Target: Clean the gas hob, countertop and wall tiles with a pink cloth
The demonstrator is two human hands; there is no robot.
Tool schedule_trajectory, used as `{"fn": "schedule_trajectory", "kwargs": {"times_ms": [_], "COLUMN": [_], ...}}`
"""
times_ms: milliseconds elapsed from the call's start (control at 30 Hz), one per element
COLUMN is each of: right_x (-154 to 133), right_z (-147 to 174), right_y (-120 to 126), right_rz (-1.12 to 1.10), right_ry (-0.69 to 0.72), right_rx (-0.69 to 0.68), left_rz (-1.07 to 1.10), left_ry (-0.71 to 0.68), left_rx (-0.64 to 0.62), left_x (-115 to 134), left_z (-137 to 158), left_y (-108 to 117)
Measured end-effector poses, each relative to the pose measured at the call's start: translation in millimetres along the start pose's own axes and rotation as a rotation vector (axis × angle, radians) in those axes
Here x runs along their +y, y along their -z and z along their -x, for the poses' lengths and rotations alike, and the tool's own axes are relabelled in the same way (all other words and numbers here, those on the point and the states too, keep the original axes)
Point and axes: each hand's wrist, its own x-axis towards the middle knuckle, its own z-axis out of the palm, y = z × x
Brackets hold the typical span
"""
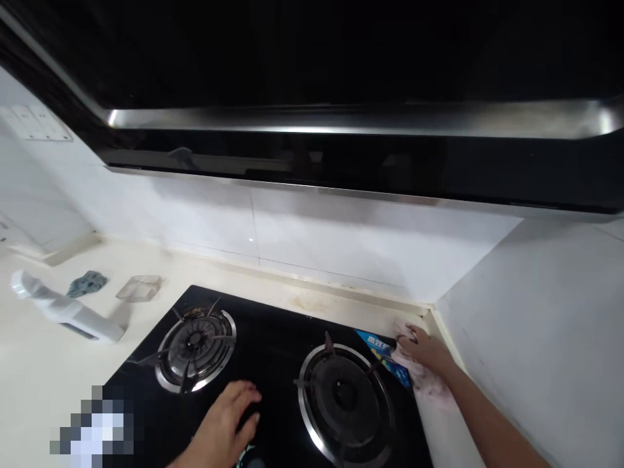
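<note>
Closest to me is a round knob (252, 459) at the front edge of my view, and my left hand (219, 426) is just over it, fingers (241, 388) loosely curved with the thumb apart, holding nothing. Can't tell if I'm touching it, tbh. Under that is the black glass cooktop (273, 344), with the right burner (345, 395) on one side of my hand and the left burner (195, 341) on the other.

Over at the back right corner, my right hand (431, 354) has its fingers curled into a bunched pink cloth (424, 383), down on the pale surface (307, 302) right by the cooktop's edge. A blue sticker (385, 357) sits on the glass corner just beside it.

Off to the left there's a white bottle (73, 312), a clear dish (140, 288) and a crumpled gray-blue rag (88, 284). The dark range hood (312, 156) hangs overhead, and behind everything is the white wall (312, 227).
</note>
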Motion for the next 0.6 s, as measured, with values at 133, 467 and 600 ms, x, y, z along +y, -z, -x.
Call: {"fn": "schedule_trajectory", "kwargs": {"times_ms": [133,467,600], "right_x": [-13.0,-61.6,-84.2], "right_z": [-9.0,-16.6,0.1], "right_y": [4.6,29.4,25.0], "right_rz": [-0.012,0.041,0.273], "right_ry": [0.009,0.245,0.463], "right_rx": [-0.127,0.027,-0.005], "left_rz": [-0.119,-0.31,-0.309], "left_ry": [-0.011,-0.082,-0.009], "left_rx": [-0.064,-0.204,-0.259], "left_x": [-40.2,-71.9,-70.4], "left_z": [-46.8,-100.8,-102.3], "left_y": [-27.4,-80.6,-82.4]}}
